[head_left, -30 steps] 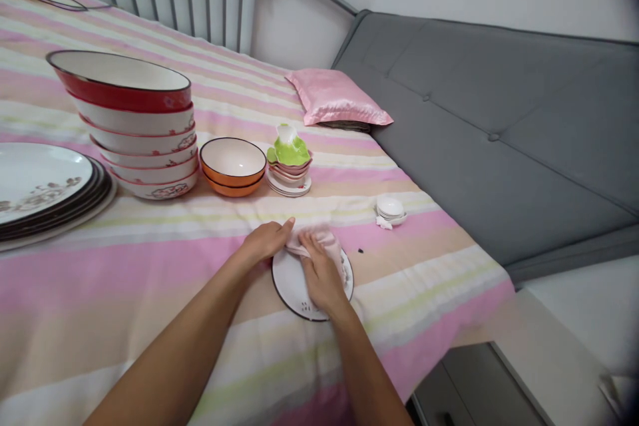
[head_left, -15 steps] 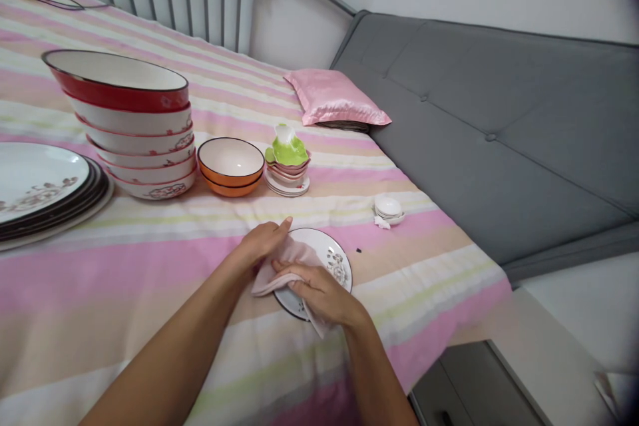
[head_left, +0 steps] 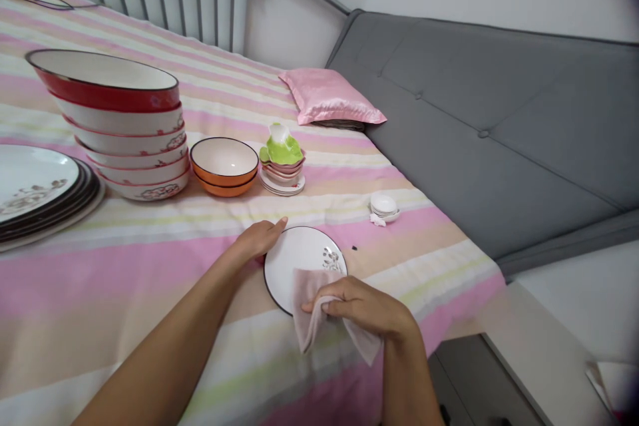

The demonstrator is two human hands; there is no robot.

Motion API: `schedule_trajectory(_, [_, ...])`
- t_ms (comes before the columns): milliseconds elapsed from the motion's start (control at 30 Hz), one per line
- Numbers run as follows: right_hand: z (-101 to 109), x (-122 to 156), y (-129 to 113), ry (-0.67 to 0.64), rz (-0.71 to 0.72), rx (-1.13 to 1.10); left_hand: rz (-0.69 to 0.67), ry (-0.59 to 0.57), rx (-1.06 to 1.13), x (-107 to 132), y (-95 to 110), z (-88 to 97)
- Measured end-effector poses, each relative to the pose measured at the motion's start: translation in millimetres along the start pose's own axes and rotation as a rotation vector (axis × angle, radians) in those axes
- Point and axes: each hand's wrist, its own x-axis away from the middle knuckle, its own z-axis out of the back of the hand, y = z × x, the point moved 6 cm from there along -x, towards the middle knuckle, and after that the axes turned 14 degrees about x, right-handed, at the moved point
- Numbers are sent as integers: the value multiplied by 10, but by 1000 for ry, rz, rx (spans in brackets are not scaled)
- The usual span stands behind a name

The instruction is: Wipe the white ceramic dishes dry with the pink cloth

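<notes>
A white plate point(head_left: 284, 267) with a dark rim and a brown flower print lies on the striped bedspread. My left hand point(head_left: 262, 237) grips its upper left edge, thumb on the rim and the other fingers mostly hidden. In my right hand point(head_left: 357, 303) a pale pink cloth point(head_left: 312, 289) is bunched between thumb and fingers. The cloth rests over the plate's lower right part, with its corners hanging past the rim.
Left of the plate stand a pile of plates point(head_left: 34, 180), a tall stack of bowls point(head_left: 130, 120) and two orange bowls point(head_left: 224, 166). Beyond are leaf-shaped dishes point(head_left: 283, 150), small white dishes point(head_left: 384, 205) and a pink pillow point(head_left: 332, 96). A grey headboard point(head_left: 479, 120) borders the right.
My right hand has drawn the cloth from the plate's left side to its lower right, baring the left part. My left hand stays at the edge. The view has shifted slightly.
</notes>
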Motion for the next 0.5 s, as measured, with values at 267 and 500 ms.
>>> schedule_trajectory(267, [356,338,100,295,-132,-29,-1,3,-14,12,21,7])
schedule_trajectory(500, [716,456,170,1156,-199,-56,-10,16,-26,35,46,15])
